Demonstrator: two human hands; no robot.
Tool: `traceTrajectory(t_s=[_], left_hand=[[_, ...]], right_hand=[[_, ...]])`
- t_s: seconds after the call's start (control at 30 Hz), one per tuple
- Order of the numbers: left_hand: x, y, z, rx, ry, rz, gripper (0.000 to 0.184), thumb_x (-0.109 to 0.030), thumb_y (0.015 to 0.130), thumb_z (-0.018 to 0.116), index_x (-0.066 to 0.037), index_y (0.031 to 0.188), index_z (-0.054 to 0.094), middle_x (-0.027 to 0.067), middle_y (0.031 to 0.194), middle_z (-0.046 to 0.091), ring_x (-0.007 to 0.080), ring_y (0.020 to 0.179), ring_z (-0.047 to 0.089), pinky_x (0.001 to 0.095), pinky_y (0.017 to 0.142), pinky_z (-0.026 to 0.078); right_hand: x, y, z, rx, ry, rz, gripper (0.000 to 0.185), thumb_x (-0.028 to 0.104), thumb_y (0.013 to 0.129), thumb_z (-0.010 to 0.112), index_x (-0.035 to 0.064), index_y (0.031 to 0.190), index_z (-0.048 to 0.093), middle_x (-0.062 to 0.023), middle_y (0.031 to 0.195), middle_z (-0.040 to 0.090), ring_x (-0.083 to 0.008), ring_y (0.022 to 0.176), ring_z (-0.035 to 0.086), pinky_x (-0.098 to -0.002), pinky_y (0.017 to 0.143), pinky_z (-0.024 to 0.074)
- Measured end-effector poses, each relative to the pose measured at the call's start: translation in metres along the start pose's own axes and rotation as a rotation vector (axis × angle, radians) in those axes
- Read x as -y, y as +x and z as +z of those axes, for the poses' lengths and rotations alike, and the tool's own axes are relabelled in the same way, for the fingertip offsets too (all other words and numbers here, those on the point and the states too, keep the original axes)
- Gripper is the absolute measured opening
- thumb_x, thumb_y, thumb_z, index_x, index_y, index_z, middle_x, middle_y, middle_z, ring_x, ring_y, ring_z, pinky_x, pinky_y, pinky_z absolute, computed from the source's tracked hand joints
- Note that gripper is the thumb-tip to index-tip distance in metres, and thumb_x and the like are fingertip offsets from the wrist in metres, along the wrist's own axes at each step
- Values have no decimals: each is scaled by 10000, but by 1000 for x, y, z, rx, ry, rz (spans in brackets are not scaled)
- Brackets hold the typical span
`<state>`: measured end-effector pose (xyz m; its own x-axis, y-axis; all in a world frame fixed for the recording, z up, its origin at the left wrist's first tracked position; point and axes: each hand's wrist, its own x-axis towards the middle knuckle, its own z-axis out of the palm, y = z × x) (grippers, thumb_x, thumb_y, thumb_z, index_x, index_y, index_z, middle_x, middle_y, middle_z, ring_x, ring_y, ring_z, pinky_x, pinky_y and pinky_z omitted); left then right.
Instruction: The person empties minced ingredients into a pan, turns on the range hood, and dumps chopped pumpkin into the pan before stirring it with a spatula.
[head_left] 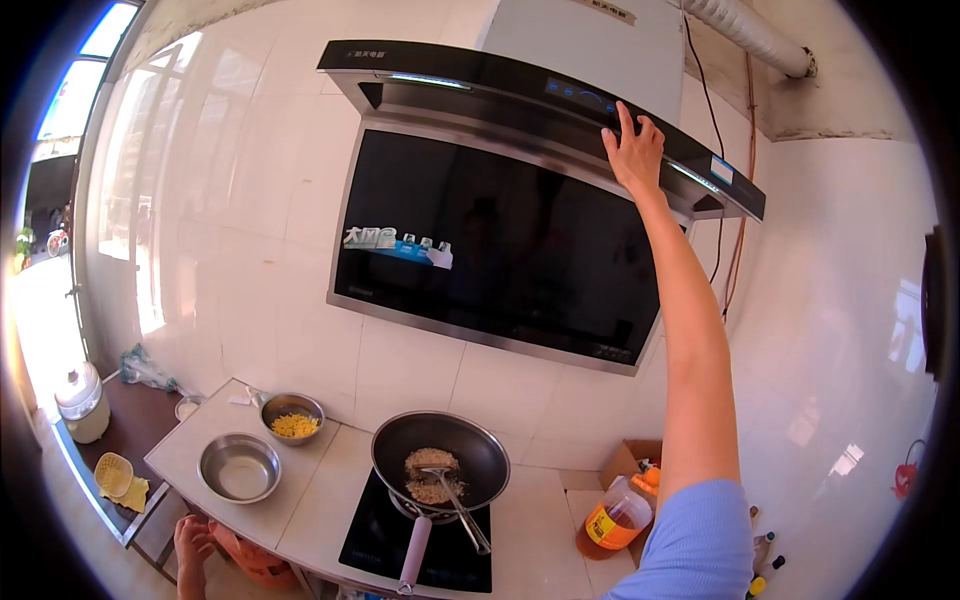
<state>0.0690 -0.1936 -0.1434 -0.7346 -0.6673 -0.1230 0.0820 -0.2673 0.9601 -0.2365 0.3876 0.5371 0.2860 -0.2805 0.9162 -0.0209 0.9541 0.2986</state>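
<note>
My right hand (636, 148) is raised to the black range hood (460, 85), its index fingertip at the lit touch panel (582, 94). It grips nothing, and its fingers are apart. Low at the left, my left hand (192, 543) hangs beside the counter's edge with loosely bent fingers and nothing visible in it. Below the hood, a dark wok (392, 440) with a pinkish handle (415, 550) sits on the black cooktop (365, 540). Inside the wok lies browned, crumbly food (432, 460), with a metal spatula (462, 515) resting in it and leaning on the rim.
Left of the wok stand a metal bowl (240, 468) and another bowl (270, 410) holding yellow pieces. A big oil jug (610, 520) and a cardboard box (622, 462) are at the right. On the brown side table (140, 415) are a whitish appliance (83, 405) and a yellow basket (114, 474).
</note>
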Motion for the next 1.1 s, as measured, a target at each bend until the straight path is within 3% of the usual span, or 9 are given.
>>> traceTrajectory(t_s=[0.1, 0.33, 0.53, 0.63, 0.73, 0.83, 1.1], left_hand=[[8, -2, -14, -29, -3, -26, 302, -442, 829, 470, -207, 1016, 502, -24, 799, 526, 116, 634, 528, 256, 513, 412], [20, -14, -42, -82, -41, -56, 319, -435, 854, 448, -197, 1063, 486, -19, 805, 532, 120, 641, 533, 252, 514, 398], [36, 0, -54, -90, -58, -88, 308, -423, 846, 463, -201, 1059, 486, -15, 786, 529, 127, 607, 539, 252, 465, 397], [40, 0, -50, -97, -64, -75, 311, -421, 838, 472, -200, 1056, 485, -12, 780, 529, 128, 611, 544, 255, 463, 401], [41, 2, -47, -91, -83, -101, 315, -421, 834, 474, -198, 1056, 482, -10, 780, 531, 129, 610, 543, 253, 464, 403], [43, 3, -48, -79, -96, -112, 312, -416, 835, 470, -197, 1056, 480, -9, 779, 531, 131, 608, 541, 250, 460, 400], [49, 5, -48, -41, -117, -133, 296, -409, 838, 465, -193, 1039, 486, -16, 777, 539, 129, 607, 545, 245, 455, 398]], right_hand=[[10, 7, -11, 97, -54, 61, 510, 346, 829, 523, 188, 1294, 386, -191, 1164, 420, -370, 1068, 383, -466, 931, 330], [-26, 3, 3, 27, 107, -73, 418, 116, 822, 516, 79, 1234, 453, -166, 1136, 436, -336, 1059, 393, -426, 948, 322], [-17, 5, -6, 86, 9, -69, 411, 139, 831, 515, 73, 1232, 455, -173, 1143, 433, -327, 1059, 395, -425, 934, 343], [-18, 6, -3, 126, -35, -85, 463, 154, 844, 507, 84, 1285, 386, -180, 1169, 423, -338, 1073, 387, -427, 942, 338], [-19, 5, 0, 72, 112, 24, 519, 164, 858, 493, 101, 1335, 297, -178, 1199, 413, -354, 1093, 376, -427, 954, 331], [-24, 6, -3, 120, 82, -36, 540, 163, 868, 479, 99, 1353, 249, -172, 1216, 409, -359, 1108, 373, -424, 961, 325], [-19, 5, -9, 104, 74, -65, 542, 142, 853, 493, 103, 1346, 271, -160, 1184, 428, -342, 1096, 387, -414, 963, 315]])
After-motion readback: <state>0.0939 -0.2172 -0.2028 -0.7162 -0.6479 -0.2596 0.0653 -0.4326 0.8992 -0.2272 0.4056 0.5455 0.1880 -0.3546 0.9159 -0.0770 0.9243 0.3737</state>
